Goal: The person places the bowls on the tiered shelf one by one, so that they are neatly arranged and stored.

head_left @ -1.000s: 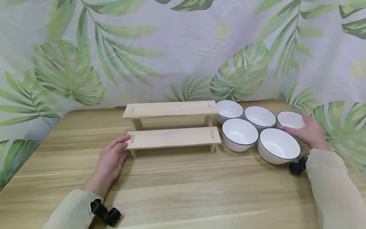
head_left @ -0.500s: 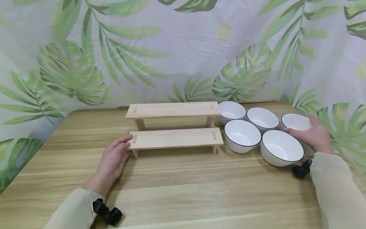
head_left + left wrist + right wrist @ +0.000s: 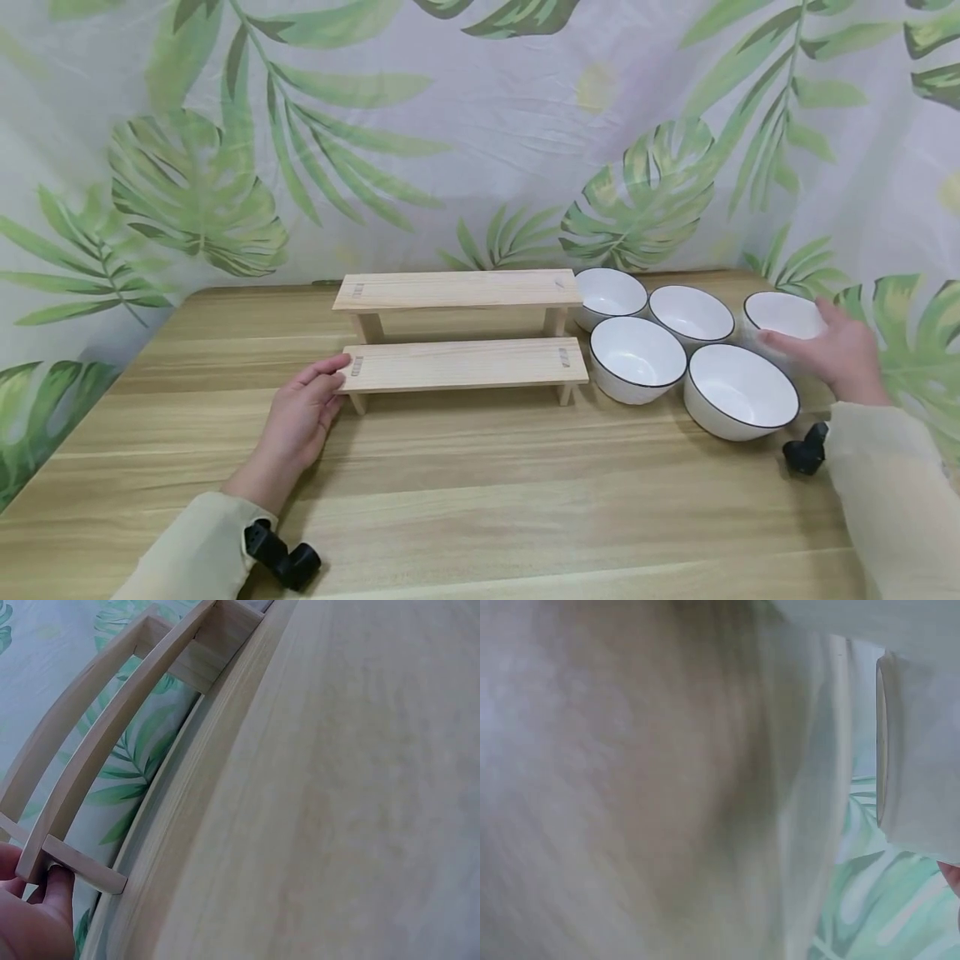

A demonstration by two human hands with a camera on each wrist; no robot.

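Note:
At the left end of the lower wooden shelf (image 3: 465,367), my left hand (image 3: 296,412) pinches the board, thumb on one side and fingers on the other. The left wrist view shows those fingertips around the board's end (image 3: 34,859), close to a leg. Over on the far right, my right hand (image 3: 843,354) grips a white bowl (image 3: 783,315) with a dark rim, thumb on the near side and fingers at the far right. In the right wrist view that bowl (image 3: 926,757) shows its foot ring, raised off the table. Most of the right hand is hidden there.
Behind the lower shelf stands a taller wooden shelf (image 3: 457,289). Several more white bowls stand close together right of the shelves, among them a front one (image 3: 741,387) and a middle one (image 3: 637,354). A leaf-patterned cloth (image 3: 510,125) hangs behind the wooden table (image 3: 480,500).
My right hand has moved a little right and up with the bowl, widening the gap to the neighbouring bowls. My left hand keeps its hold on the shelf; the head view has shifted slightly.

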